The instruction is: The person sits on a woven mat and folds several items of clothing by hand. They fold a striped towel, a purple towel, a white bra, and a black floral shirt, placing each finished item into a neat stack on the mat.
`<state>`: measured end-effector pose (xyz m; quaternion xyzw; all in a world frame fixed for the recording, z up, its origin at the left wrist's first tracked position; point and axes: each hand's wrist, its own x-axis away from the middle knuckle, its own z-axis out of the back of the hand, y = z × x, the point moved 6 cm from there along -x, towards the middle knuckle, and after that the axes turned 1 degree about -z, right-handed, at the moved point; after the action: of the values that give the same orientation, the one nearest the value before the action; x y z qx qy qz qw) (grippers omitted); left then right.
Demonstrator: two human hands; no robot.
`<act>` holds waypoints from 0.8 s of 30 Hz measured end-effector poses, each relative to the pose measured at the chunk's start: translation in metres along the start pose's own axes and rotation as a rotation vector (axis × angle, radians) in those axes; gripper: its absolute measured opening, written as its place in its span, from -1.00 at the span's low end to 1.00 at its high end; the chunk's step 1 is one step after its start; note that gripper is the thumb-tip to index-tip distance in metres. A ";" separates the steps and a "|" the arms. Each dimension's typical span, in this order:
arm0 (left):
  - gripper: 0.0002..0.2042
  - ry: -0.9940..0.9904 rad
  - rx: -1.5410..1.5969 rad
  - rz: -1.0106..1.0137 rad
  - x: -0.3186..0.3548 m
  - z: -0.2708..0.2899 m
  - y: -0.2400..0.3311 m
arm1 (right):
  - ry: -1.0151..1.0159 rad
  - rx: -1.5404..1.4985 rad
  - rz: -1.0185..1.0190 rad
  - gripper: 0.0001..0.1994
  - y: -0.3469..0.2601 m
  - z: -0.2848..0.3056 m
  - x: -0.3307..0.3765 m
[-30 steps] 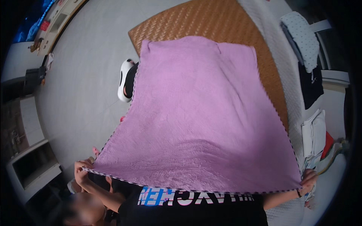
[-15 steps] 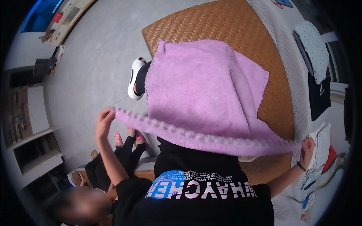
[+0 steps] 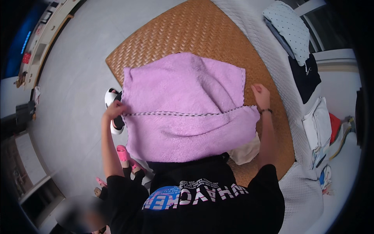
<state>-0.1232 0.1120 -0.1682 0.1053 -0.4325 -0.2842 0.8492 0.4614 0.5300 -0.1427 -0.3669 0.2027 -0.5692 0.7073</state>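
A lilac plush towel with a dark-and-white stitched edge lies over my lap. Its near part is folded over, so one stitched edge runs across the middle. My left hand pinches the towel at its left side, by the end of that edge. Beyond the towel's right side, my right hand is off the cloth, fingers curled in, with nothing visible in them. The folded corner lies just beside my right wrist.
I sit on a brown woven mat over a white quilted cover. Beige cloth lies by my right side. Folded clothes and a dotted pillow stand at right. Another person in pink slippers sits at lower left.
The towel's near edge, held up and stretched between both hands, now lies folded forward across the towel. My right hand has let go and moved forward. The whole view has shifted.
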 end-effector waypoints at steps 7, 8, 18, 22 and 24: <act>-0.67 0.773 -0.157 -0.281 -0.079 0.045 0.090 | -0.080 0.490 0.162 -0.62 -0.071 -0.061 -0.064; -0.72 0.717 -0.237 -0.287 -0.090 0.046 0.091 | -0.140 0.499 0.118 -0.61 -0.066 -0.065 -0.070; -0.80 0.252 0.270 -0.335 -0.135 0.053 0.063 | -0.442 -0.393 -0.381 -0.73 -0.010 -0.030 -0.078; -0.75 0.219 -0.026 -0.453 -0.136 0.052 0.085 | -0.444 -0.462 -0.379 -0.72 -0.022 -0.032 -0.077; -0.75 0.227 0.137 -0.436 -0.141 0.053 0.077 | -0.442 -0.661 -0.393 -0.72 -0.033 -0.033 -0.076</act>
<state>-0.2008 0.2598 -0.1985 0.2845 -0.3198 -0.4171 0.8017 0.3964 0.5907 -0.1493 -0.7179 0.1439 -0.5053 0.4567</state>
